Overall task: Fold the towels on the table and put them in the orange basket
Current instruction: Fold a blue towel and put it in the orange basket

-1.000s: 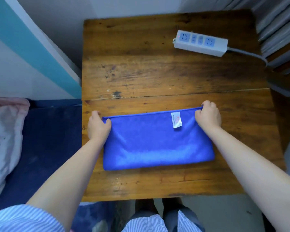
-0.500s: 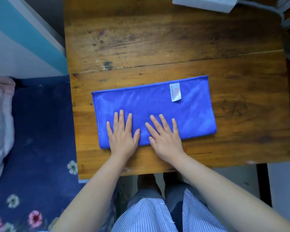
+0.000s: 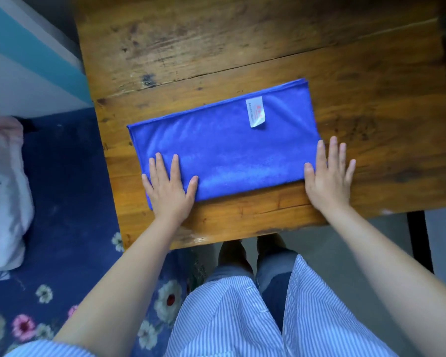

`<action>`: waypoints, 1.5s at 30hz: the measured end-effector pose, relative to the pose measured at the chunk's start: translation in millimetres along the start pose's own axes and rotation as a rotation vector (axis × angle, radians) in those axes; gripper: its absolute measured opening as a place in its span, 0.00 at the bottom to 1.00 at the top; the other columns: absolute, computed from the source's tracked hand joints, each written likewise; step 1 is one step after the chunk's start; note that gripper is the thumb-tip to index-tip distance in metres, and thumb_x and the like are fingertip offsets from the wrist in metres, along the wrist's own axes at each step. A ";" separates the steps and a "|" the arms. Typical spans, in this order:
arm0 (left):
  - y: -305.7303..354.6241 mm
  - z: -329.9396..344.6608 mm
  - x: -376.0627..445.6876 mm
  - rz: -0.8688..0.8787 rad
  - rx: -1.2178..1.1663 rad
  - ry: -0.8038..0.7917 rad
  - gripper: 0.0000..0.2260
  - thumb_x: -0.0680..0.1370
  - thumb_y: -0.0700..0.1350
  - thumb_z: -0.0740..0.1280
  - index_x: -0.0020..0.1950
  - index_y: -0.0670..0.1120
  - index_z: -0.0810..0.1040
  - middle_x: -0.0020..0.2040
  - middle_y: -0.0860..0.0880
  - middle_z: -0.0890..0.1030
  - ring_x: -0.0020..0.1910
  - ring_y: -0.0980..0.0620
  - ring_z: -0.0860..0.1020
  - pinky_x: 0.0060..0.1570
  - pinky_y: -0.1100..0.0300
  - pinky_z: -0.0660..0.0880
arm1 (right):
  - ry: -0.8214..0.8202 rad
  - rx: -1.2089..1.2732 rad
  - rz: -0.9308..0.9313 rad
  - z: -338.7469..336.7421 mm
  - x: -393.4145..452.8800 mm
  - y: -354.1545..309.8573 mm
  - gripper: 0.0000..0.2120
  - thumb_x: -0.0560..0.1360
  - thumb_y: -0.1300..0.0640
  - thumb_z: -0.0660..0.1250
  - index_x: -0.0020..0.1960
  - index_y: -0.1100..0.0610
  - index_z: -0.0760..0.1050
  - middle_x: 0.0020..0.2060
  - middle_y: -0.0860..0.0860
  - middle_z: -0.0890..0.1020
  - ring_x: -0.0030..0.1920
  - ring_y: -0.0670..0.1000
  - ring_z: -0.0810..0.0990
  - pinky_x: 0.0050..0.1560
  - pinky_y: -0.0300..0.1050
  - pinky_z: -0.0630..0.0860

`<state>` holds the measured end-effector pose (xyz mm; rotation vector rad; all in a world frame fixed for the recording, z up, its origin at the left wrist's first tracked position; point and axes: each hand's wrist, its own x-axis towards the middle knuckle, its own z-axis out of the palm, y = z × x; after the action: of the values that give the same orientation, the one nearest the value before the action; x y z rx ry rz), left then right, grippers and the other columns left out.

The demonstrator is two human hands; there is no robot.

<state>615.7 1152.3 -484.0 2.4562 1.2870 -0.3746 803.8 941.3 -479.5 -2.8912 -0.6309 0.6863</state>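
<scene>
A blue towel (image 3: 227, 143), folded into a long rectangle with a white label (image 3: 255, 111) on top, lies flat on the wooden table (image 3: 216, 42) near its front edge. My left hand (image 3: 169, 185) lies flat with straight fingers on the towel's near left corner. My right hand (image 3: 327, 176) lies flat at the towel's near right end, partly on the cloth and partly on the wood. No orange basket is in view.
To the left of the table is a bed with a dark blue flowered cover (image 3: 62, 228) and a pale pillow (image 3: 3, 191). A teal and white wall (image 3: 23, 60) stands at the far left. A black table leg (image 3: 420, 240) shows at the right.
My hands let go of the towel's far edge, pressed flat side by side at its near middle, then slid apart to its left and right ends. The view tilted down.
</scene>
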 end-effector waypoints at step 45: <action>201.3 -131.0 133.0 0.720 -0.109 -0.157 0.09 0.67 0.27 0.64 0.44 0.35 0.79 0.39 0.46 0.73 0.40 0.50 0.70 0.36 0.64 0.60 | 0.281 0.491 -0.142 -116.6 20.5 -17.6 0.09 0.66 0.70 0.64 0.44 0.66 0.78 0.44 0.64 0.77 0.45 0.63 0.76 0.43 0.48 0.67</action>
<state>865.9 1198.1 -380.8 2.5275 0.2994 -0.2800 866.4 965.3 -380.4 -2.3981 -0.5339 0.3438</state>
